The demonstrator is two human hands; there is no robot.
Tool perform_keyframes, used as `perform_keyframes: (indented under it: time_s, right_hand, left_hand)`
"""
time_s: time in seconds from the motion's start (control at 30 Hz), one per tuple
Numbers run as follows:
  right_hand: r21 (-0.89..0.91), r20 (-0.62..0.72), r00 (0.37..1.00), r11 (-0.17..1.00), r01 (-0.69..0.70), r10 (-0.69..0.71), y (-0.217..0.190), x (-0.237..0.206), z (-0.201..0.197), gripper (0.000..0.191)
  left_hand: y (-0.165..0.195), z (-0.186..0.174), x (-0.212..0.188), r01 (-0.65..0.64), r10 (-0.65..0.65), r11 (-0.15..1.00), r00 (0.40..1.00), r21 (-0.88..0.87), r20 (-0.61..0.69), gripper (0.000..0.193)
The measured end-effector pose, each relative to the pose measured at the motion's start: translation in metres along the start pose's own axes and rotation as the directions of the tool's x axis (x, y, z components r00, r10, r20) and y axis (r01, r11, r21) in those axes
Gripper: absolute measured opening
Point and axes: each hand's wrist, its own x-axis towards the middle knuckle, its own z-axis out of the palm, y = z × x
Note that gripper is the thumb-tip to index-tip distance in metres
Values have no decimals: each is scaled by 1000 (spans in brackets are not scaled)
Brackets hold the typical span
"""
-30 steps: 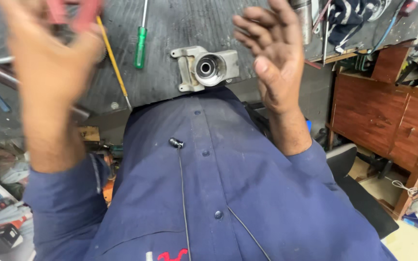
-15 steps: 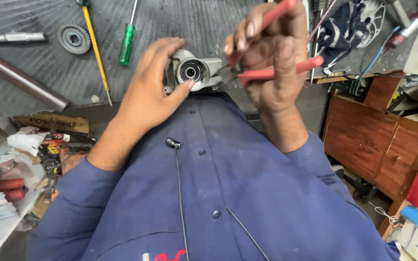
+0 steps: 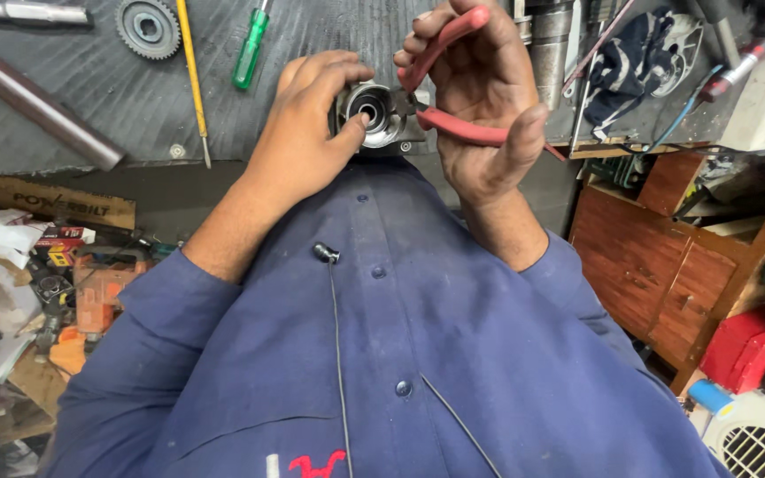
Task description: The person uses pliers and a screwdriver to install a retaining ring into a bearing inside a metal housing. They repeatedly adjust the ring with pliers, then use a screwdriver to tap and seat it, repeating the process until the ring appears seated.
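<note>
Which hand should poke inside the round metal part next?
Probably the right hand: it grips the red-handled pliers, whose nose already meets the metal housing. The left hand is busy steadying that housing, thumb at its opening.

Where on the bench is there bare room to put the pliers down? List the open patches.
Bare mat lies between the steel bar and the yellow screwdriver, and below the green screwdriver, left of the left hand. It is crowded at the metal housing, where the right hand holds the red pliers, and beyond by the rag.

Brown cardboard box (image 3: 55, 204) under bench, left
</note>
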Motion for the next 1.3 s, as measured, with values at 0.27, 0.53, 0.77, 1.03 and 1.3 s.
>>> perform_keyframes:
  time_s: [0.27,0.53,0.77,1.03,1.3]
  right_hand:
    - [-92,56,998,996,20,-15,7,5,9,104]
    - [-161,90,996,987,8,6,7,7,15,100]
    - [-212,143,989,977,5,26,0,11,21,96]
    - [-239,252,964,971,-22,84,0,24,21,92]
    - [-163,191,980,986,-15,46,2,21,25,86]
  left_hand:
    - [-6,-2,-3,-27,27,1000,1000,-1,2,40]
    - [-10,-8,-5,-26,26,1000,999,8,32,41]
    - [-9,-11,-6,-19,19,1000,999,2,51,42]
    - [-12,-12,-5,-34,33,999,998,18,56,43]
    - [-13,-14,-6,-24,23,1000,998,7,59,45]
